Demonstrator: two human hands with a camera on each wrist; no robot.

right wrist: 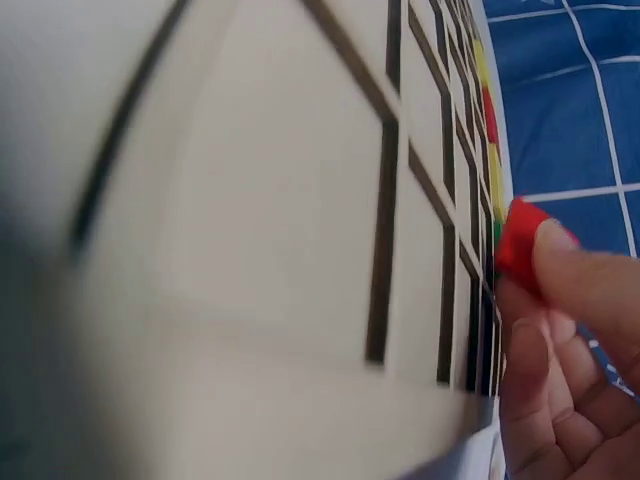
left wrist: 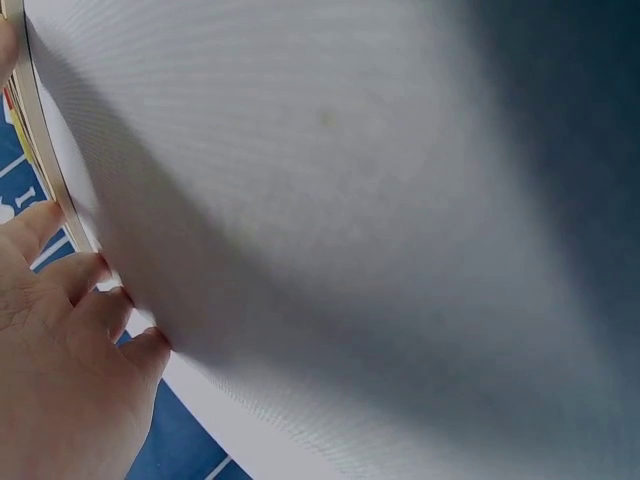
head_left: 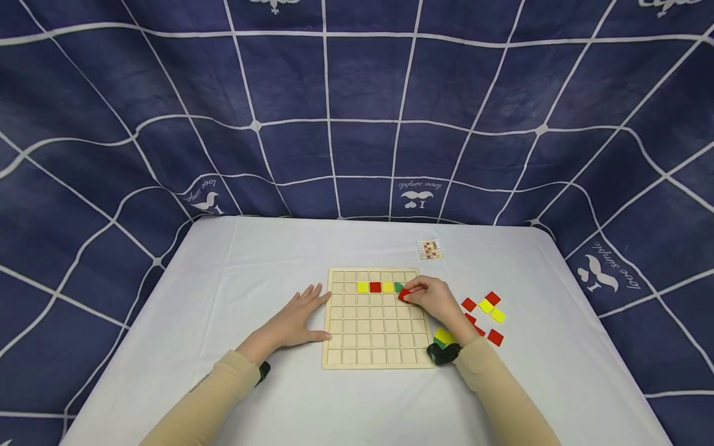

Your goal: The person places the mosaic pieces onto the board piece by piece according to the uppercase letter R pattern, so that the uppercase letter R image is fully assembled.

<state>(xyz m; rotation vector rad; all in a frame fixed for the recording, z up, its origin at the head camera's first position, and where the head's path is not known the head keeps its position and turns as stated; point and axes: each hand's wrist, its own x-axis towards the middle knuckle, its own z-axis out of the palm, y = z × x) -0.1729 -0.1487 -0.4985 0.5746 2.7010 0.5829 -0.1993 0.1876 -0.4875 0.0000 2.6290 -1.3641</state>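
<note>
A pale wooden grid board (head_left: 377,341) lies flat on the table. In its second row from the far edge sit a yellow tile (head_left: 363,287), a red tile (head_left: 375,287), another yellow tile (head_left: 388,287) and a green tile (head_left: 398,287), partly hidden by the right hand. My right hand (head_left: 434,298) pinches a red square tile (right wrist: 518,240) between thumb and fingers, just over the board beside the green one. With fingers spread, my left hand (head_left: 298,319) rests at the board's left edge, thumb and fingertips against it; the left wrist view shows those fingertips (left wrist: 150,340) on the table.
Right of the board lie several loose red and yellow tiles (head_left: 498,316). Yellow and green tiles (head_left: 444,336) overlap the board's right edge near my right wrist. A small printed pattern card (head_left: 430,249) lies beyond the board. A blue checked curtain (head_left: 362,148) hangs around the table.
</note>
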